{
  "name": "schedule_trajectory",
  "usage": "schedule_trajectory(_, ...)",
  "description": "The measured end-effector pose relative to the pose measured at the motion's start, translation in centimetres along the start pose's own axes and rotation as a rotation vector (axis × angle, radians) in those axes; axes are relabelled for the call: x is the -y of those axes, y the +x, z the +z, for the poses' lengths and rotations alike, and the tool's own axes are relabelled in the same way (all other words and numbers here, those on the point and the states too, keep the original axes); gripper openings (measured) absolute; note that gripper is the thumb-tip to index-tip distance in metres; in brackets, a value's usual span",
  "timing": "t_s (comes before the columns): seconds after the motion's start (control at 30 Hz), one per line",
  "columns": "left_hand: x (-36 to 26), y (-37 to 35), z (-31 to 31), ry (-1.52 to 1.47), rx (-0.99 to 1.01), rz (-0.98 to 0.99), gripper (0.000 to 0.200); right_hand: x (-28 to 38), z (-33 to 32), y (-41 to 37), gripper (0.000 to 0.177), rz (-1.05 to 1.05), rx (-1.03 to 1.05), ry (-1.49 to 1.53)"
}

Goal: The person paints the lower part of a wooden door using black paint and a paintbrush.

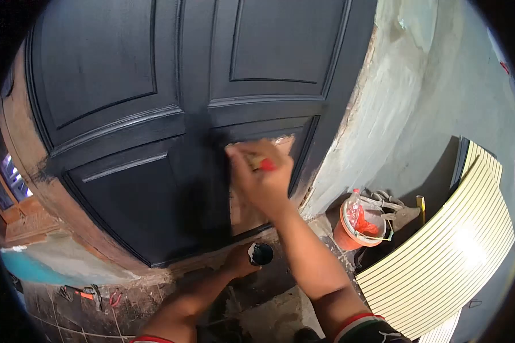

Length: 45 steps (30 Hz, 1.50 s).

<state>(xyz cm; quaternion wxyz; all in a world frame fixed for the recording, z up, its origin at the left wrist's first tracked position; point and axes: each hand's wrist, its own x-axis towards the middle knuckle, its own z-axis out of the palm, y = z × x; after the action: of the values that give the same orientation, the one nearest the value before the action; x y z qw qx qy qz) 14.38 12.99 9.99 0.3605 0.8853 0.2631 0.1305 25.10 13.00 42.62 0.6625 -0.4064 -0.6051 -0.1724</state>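
My right hand (pixel 263 174) is closed around a paintbrush (pixel 266 164), whose red handle end shows; the bristles are hidden behind the hand. It is up against the lower right panel of a dark-painted wooden door (pixel 194 154). Bare pinkish-brown wood (pixel 243 211) shows on that panel below and above the hand, with dark paint around it. Lower down, my left hand (pixel 240 262) grips a small cup (pixel 261 254) with dark paint inside and a pale patch on its rim.
On the right, an orange bucket (pixel 349 228) holds a plastic bottle and red material. Cream ribbed panels (pixel 440 246) lean by the grey wall (pixel 435 108). Several tools, including red-handled pliers (pixel 115 297), lie on the tiled floor (pixel 68 320) at lower left.
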Motion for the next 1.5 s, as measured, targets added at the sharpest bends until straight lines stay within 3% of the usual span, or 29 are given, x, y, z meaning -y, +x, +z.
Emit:
schedule_trajectory(0.03, -0.1, -0.2, 0.1, -0.009, -0.026, 0.019, 0.089, -0.3, -1.4, 0.1, 0.016, 0.191, 0.006, -0.041)
schedule_trajectory(0.13, -0.1, -0.3, 0.3, 0.002, -0.061, 0.048, 0.089, -5.1, -5.5, 0.8, 0.017, 0.305, -0.182, -0.137)
schedule_trajectory(0.17, -0.2, -0.5, 0.1, -0.009, -0.035, 0.034, 0.089, -6.8, -6.8, 1.0, 0.019, 0.492, -0.232, 0.081)
schedule_trajectory(0.27, -0.5, -0.4, -0.7, -0.014, 0.021, 0.014, 0.089, -10.5, -10.4, 1.5, 0.019, 0.205, -0.367, -0.381)
schedule_trajectory(0.4, 0.7, -1.0, 0.6, 0.040, 0.002, -0.001, 0.091, -8.6, -10.2, 2.2, 0.022, 0.447, -0.539, 0.079)
schedule_trajectory(0.5, 1.0, -1.0, 1.6, 0.067, -0.015, -0.045, 0.093, -10.6, -10.0, -1.6, 0.023, 0.642, -0.668, 0.213)
schedule_trajectory(0.53, 1.0, -1.1, 1.9, 0.071, -0.011, -0.067, 0.094, -12.4, -9.7, -4.2, 0.022, 0.734, -0.756, 0.350)
schedule_trajectory(0.67, 0.9, -1.6, 3.1, 0.099, 0.082, -0.124, 0.095, -19.3, -9.3, -19.0, 0.026, 1.170, -0.868, 0.423)
schedule_trajectory(0.77, 0.1, -2.6, 3.6, 0.154, 0.191, -0.209, 0.094, -23.8, -9.0, -30.0, 0.031, 1.360, -0.726, -0.077)
schedule_trajectory(0.87, 1.2, -3.8, 3.8, 0.089, 0.222, -0.176, 0.091, -22.5, -8.6, -28.5, 0.032, 0.944, -0.537, -0.641)
schedule_trajectory(0.93, 0.9, -4.7, 3.5, 0.026, 0.189, -0.119, 0.091, -20.6, -9.3, -21.3, 0.032, 0.963, -0.492, -0.360)
schedule_trajectory(0.97, 1.2, -5.0, 3.5, -0.016, 0.205, -0.158, 0.090, -17.2, -10.4, -16.5, 0.031, 0.871, -0.419, -0.326)
schedule_trajectory(1.0, 1.6, -4.9, 3.5, -0.060, 0.216, -0.199, 0.090, -15.0, -11.4, -12.3, 0.033, 0.944, -0.390, -0.180)
schedule_trajectory(1.07, 2.2, -4.7, 3.3, -0.109, 0.210, -0.245, 0.090, -13.7, -11.8, -7.6, 0.032, 0.882, -0.623, 0.426)
schedule_trajectory(1.17, 2.5, -4.4, 3.0, -0.091, 0.182, -0.249, 0.089, -14.5, -12.9, -6.3, 0.027, 0.819, -0.699, 0.791)
schedule_trajectory(1.27, 2.9, -4.3, 2.9, -0.055, 0.161, -0.225, 0.086, -18.1, -11.7, -13.7, 0.023, 1.041, -0.642, 0.712)
schedule_trajectory(1.33, 3.6, -4.5, 3.2, -0.122, 0.128, -0.191, 0.085, -19.6, -10.0, -19.9, 0.019, 1.149, -0.912, 0.781)
schedule_trajectory(1.43, 0.3, -4.4, 2.4, 0.028, 0.161, -0.213, 0.079, -21.8, -9.5, -30.7, 0.017, 1.290, -0.910, 0.708)
schedule_trajectory(1.5, 1.2, -4.5, 2.6, -0.121, 0.178, -0.171, 0.077, -23.0, -8.3, -36.3, 0.017, 1.417, -1.000, 0.646)
